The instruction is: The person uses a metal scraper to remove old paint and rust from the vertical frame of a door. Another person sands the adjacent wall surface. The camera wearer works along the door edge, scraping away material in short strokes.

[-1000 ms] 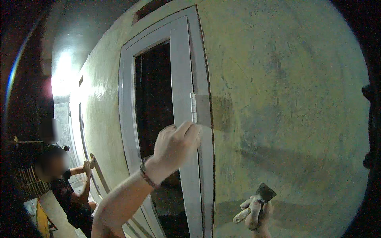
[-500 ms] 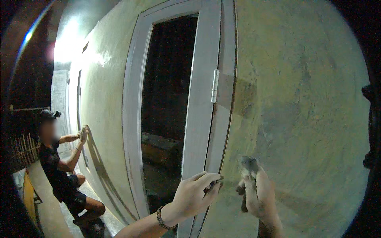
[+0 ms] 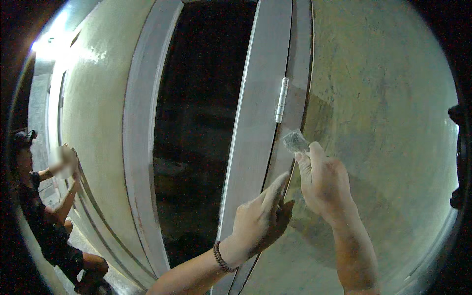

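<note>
My right hand (image 3: 327, 184) is closed around a putty knife, its handle mostly hidden in the fingers. The smeared grey blade of the putty knife (image 3: 296, 141) is over the white door frame (image 3: 296, 98), just below the metal hinge (image 3: 281, 101). Lower and to the left, my left hand (image 3: 258, 219) is beside the seam where the frame meets the greenish plastered wall (image 3: 378, 113). Its fingers are extended and partly spread, the palm side turned away. I see nothing held in it. A braided bracelet circles the left wrist.
A white door (image 3: 246, 123) with a dark glass pane (image 3: 196, 132) fills the middle. At far left another person (image 3: 44, 206) in dark clothes works with both hands against the same wall. A bright lamp (image 3: 49, 42) shines at upper left.
My right hand has risen and turned with the putty knife, from the wall to the frame near the hinge. My left hand has stretched its fingers and moved slightly up and right. The view has shifted.
</note>
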Demonstrator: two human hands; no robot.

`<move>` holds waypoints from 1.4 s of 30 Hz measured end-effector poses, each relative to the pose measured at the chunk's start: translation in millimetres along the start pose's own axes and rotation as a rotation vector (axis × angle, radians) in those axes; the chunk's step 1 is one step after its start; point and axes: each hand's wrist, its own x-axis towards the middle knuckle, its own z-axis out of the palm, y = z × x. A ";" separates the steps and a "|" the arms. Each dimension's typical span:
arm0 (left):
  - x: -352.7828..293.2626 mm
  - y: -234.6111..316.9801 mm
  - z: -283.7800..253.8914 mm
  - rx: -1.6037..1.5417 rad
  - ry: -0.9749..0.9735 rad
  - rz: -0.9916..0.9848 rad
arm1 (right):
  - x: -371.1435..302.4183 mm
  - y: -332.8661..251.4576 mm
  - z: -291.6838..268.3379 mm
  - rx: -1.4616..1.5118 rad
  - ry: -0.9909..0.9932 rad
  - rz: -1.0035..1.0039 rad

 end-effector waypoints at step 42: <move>25.7 -72.9 -64.4 -0.406 -0.131 -0.371 | -4.1 -25.9 14.0 -0.114 -0.486 -0.254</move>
